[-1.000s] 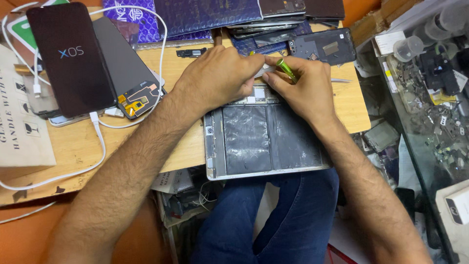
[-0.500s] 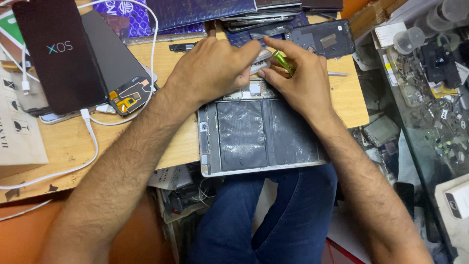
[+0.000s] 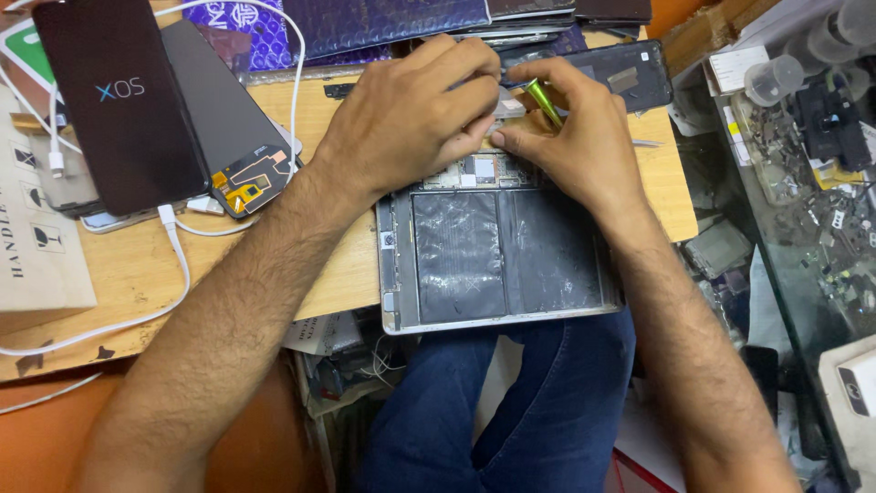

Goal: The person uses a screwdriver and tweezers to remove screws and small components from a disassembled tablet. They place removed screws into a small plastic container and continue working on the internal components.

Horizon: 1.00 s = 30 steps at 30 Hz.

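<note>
1. Left hand (image 3: pixel 415 114) lay knuckles-up over far edge of opened tablet (image 3: pixel 497 256), fingers curled down onto circuit-board strip; anything pinched underneath could not be told.
2. Right hand (image 3: pixel 570 137) closed around green-handled tool (image 3: pixel 545 100), slim glossy shaft angled down to far end of tablet, thumb pressed flat just beside left fingertips.
3. Tablet: flat rectangular metal shell, silvery frame, back off, two dark grey battery cells with wrinkled foil-like skin side by side; lay at near edge of wooden table (image 3: pixel 137 274), near end overhanging lap in blue jeans (image 3: pixel 511 411).
4. Left of tablet: black glossy phone (image 3: pixel 119 100) with lit screen, leaning over second dark slab; bare screen part with orange flex cable (image 3: pixel 251 178) just beside.
5. White cable (image 3: pixel 178 265) looped across pale scuffed wood, rounded and smooth.
6. Far side: purple bubble-textured pouches (image 3: pixel 383 23), dark phone back cover (image 3: pixel 630 73) near right hand.
7. Far left: beige cardboard box (image 3: pixel 36 246), matte.
8. Right: glass case (image 3: pixel 803 183) cluttered with small parts, clear plastic cup (image 3: pixel 776 82).
</note>
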Motion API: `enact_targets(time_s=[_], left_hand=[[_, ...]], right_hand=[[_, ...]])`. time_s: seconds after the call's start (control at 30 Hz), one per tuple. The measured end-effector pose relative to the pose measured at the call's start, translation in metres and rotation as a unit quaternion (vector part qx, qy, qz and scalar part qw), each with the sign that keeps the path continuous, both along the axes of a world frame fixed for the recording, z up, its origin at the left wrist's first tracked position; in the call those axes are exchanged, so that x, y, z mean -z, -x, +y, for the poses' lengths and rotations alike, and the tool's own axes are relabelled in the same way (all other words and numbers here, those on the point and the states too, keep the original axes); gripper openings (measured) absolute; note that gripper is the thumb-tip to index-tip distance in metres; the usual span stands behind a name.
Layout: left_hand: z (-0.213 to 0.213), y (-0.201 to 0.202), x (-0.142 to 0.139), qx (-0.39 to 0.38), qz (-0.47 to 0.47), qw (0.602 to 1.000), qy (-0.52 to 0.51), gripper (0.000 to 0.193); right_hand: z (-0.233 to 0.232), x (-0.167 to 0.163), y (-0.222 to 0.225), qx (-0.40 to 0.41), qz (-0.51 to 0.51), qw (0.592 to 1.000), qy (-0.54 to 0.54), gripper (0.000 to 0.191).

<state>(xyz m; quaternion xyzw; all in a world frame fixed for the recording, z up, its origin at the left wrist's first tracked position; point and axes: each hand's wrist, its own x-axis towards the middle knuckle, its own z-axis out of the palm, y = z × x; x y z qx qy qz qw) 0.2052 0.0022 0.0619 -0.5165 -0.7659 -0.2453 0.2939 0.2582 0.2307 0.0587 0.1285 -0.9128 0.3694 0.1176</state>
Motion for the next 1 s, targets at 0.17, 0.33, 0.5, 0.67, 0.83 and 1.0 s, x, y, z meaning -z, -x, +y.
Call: enact_targets(time_s=[0.17,0.33,0.5,0.67,0.83,1.0], left_hand=[[0.001,0.002,0.003,-0.042,0.019,0.999,0.023,0.015],[-0.005,-0.006,0.008,-0.038,0.018,0.999,0.016,0.019],[-0.001,-0.011,0.008,-0.025,0.008,0.999,0.044,0.023],[-0.001,-0.013,0.011,-0.063,-0.004,0.995,0.073,0.021],[-0.006,-0.011,0.01,-0.049,-0.015,0.995,0.087,0.023],[-0.01,-0.013,0.007,-0.044,-0.045,0.994,0.084,0.023]], right_hand=[[0.006,0.0,0.0,-0.012,-0.025,1.0,0.003,0.039],[0.003,0.001,-0.002,0.013,-0.045,0.999,-0.018,0.032],[0.003,-0.001,-0.004,0.019,-0.054,0.998,-0.016,0.031],[0.004,-0.002,-0.004,-0.003,-0.023,0.999,-0.025,0.028],[0.001,-0.004,-0.003,0.001,-0.028,0.999,-0.017,0.024],[0.0,-0.006,-0.002,0.021,-0.037,0.999,-0.027,0.023]])
